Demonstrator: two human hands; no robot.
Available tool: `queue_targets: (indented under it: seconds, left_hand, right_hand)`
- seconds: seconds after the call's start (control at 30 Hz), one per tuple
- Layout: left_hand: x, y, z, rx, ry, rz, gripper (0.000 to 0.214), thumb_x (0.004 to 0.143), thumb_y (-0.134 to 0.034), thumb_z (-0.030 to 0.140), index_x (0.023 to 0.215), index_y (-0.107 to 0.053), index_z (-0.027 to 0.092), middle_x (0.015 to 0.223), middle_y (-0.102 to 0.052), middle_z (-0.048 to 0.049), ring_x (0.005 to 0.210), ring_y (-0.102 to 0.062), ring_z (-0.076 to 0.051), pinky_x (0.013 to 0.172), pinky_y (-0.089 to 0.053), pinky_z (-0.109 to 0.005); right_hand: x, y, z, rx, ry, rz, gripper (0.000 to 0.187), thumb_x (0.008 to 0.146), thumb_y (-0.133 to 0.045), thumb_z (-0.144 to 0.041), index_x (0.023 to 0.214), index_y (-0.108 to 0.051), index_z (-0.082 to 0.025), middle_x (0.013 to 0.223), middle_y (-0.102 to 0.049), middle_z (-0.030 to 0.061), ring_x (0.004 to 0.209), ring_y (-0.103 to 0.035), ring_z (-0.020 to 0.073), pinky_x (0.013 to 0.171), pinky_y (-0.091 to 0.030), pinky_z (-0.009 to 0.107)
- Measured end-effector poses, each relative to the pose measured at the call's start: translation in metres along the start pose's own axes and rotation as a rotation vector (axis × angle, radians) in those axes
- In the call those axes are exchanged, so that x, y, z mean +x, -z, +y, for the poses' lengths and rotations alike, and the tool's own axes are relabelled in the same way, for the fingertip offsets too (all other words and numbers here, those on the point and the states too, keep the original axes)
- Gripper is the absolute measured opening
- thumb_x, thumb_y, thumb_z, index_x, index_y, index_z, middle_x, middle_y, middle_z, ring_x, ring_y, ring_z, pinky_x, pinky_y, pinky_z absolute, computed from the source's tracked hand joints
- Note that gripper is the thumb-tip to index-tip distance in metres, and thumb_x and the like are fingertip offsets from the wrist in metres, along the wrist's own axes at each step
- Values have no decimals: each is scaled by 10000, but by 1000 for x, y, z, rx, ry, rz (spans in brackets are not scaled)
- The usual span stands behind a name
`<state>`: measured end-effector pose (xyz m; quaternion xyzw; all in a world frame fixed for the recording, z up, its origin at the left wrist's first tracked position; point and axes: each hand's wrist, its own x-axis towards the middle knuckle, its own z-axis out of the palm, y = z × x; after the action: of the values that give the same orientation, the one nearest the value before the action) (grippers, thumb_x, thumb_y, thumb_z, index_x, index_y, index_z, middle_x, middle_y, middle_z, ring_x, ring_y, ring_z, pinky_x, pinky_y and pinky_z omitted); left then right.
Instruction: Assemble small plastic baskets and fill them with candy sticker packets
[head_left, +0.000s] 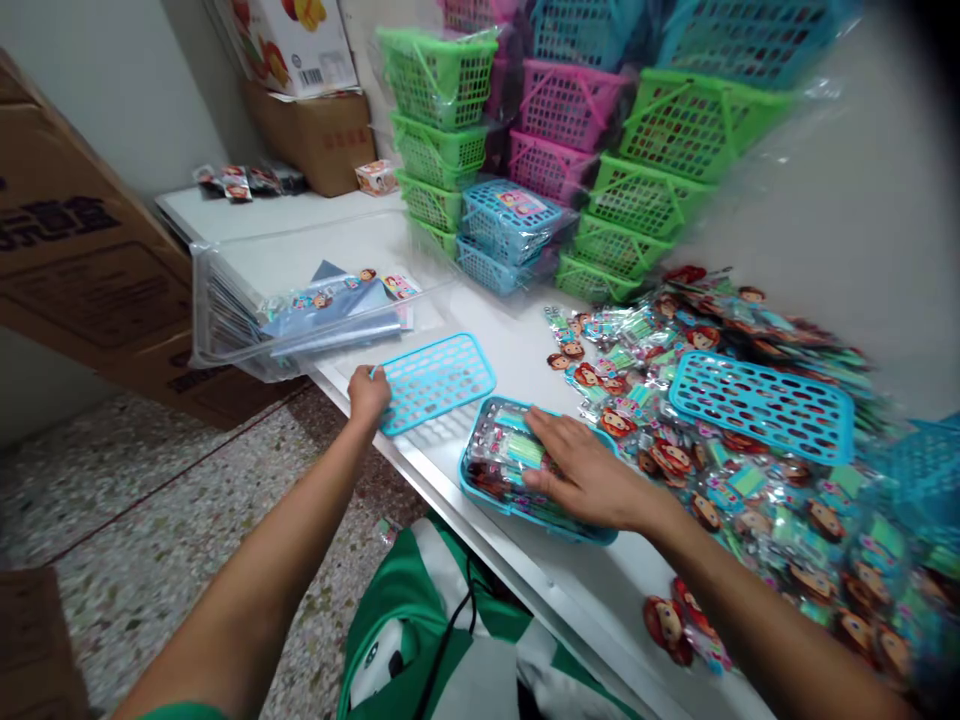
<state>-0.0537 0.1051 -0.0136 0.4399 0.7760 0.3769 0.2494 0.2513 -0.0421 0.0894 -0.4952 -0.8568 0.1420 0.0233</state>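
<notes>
My left hand (368, 395) grips one end of a flat blue lattice lid (439, 382), held over the table's front edge. To its right stands a blue plastic basket (540, 515) filled with small clear packets (510, 445) that have green and red parts. My right hand (577, 465) lies flat with fingers stretched out on top of these packets, pressing or resting on them. A second blue lattice lid (761, 405) lies on the heap of packets (750, 490) to the right of the basket.
Stacks of wrapped green baskets (637, 210), pink ones and blue ones rise against the wall. A clear plastic tray (225, 340) with blue sheets sits at the left. Cardboard boxes (90, 250) stand beside the table (517, 330). Two loose packets (682, 625) lie near the front edge.
</notes>
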Motion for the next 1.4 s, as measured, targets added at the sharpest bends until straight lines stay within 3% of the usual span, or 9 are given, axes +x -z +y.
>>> queue_targets:
  seconds: [0.1, 0.17, 0.33, 0.43, 0.53, 0.8, 1.07, 1.23, 1.4]
  left_hand:
    - [5, -25, 13, 95, -44, -13, 272, 870, -497, 322, 1021, -586, 114, 978, -626, -99, 939, -587, -209, 877, -429, -416]
    - [-2, -31, 21, 138, -107, -35, 322, 856, -499, 283, 1101, -578, 89, 1076, -599, -175, 1047, -552, -274, 917, -398, -451]
    - [-55, -8, 49, 151, -456, -99, 564, 837, -517, 427, 1335, -432, 178, 1372, -424, -162, 1291, -350, -297, 1060, -267, -460]
    - [-98, 13, 65, 74, -1152, -589, 682, 816, -519, 538, 1381, -367, 188, 1470, -323, -135, 1356, -280, -258, 1113, -219, -422]
    - [-128, 21, 73, 200, -1459, -907, 803, 826, -478, 574, 1451, -205, 150, 1509, -225, -158, 1400, -189, -260, 1148, -89, -456]
    - [-132, 7, 68, 467, -1455, -892, 762, 873, -402, 539, 1441, -197, 74, 1466, -275, -243, 1372, -255, -301, 1106, -252, -421]
    - [-136, 14, 73, 491, -1459, -931, 707, 887, -399, 508, 1429, -235, 85, 1459, -262, -267, 1362, -263, -339, 1078, -293, -448]
    - [-139, 13, 95, 487, -1379, -948, 505, 926, -305, 468, 1273, -468, 141, 1282, -502, -194, 1196, -493, -295, 977, -411, -436]
    - [-135, -4, 93, 453, -1460, -899, 570, 850, -437, 552, 1173, -506, 87, 1339, -421, -248, 1270, -385, -347, 1052, -294, -512]
  right_hand:
    - [-2, -6, -3, -57, 16, -17, 1031, 749, -418, -764, 1458, -166, -59, 1493, -220, 224, 1374, -215, 335, 1109, -226, 508]
    - [-2, -11, -5, -88, 3, -7, 992, 774, -416, -735, 1454, -182, -51, 1494, -213, 226, 1378, -203, 333, 1109, -231, 495]
    - [-1, -18, -8, -115, -22, 2, 802, 867, -422, -556, 1447, -196, -51, 1493, -225, 219, 1377, -206, 322, 1103, -245, 491]
    - [-1, -23, -5, -94, 11, 19, 790, 867, -440, -531, 1444, -187, -53, 1492, -220, 224, 1379, -196, 319, 1097, -251, 502]
    - [2, -33, -4, -61, 19, 64, 779, 864, -452, -525, 1424, -217, -38, 1467, -261, 245, 1377, -194, 326, 1093, -240, 532]
    - [2, -41, -3, 49, -8, 162, 875, 840, -493, -540, 1442, -133, -16, 1505, -146, 244, 1411, -77, 283, 1133, -184, 496]
    - [-31, -20, 7, 4, -25, 30, 856, 866, -430, -576, 1455, -124, -35, 1510, -143, 232, 1407, -90, 298, 1122, -223, 493]
    - [-31, -29, 7, -89, -67, -23, 795, 885, -428, -513, 1426, -194, 20, 1487, -187, 266, 1397, -128, 322, 1115, -255, 476]
    - [-28, -30, 8, -117, -83, -39, 807, 878, -435, -531, 1415, -219, 31, 1478, -199, 278, 1389, -154, 339, 1109, -257, 490]
